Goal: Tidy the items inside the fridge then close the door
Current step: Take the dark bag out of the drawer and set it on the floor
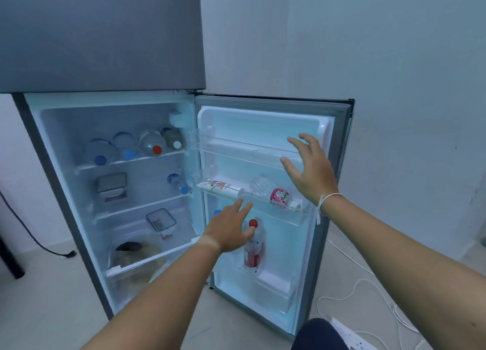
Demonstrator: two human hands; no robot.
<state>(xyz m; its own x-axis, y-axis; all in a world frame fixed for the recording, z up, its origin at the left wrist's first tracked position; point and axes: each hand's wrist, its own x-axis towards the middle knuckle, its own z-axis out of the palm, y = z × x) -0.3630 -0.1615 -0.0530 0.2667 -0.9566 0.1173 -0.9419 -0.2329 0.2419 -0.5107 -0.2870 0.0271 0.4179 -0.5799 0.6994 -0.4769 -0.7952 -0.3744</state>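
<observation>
The fridge door (339, 128) stands open, and both hands work at its racks. The left hand (231, 231) reaches toward the red-capped bottle (253, 247) standing upright in the lower rack. The bottle lies just right of the fingers (246, 209), its long axis vertical; the thumb seems to touch its neck below the cap, while the fingers are spread and not closed round it. This hand is much the nearer. The right hand (310, 170) hovers open above, fingers splayed, before the top rack (236, 149), holding nothing. Above the bottle, the middle rack (294, 218) carries a tube (223, 188) and a pink-labelled bottle (278, 195), both lying on their sides. That rack's edge overhangs the cap, so lifting the bottle straight up looks cramped; tilting it outward first seems likelier to clear.
</observation>
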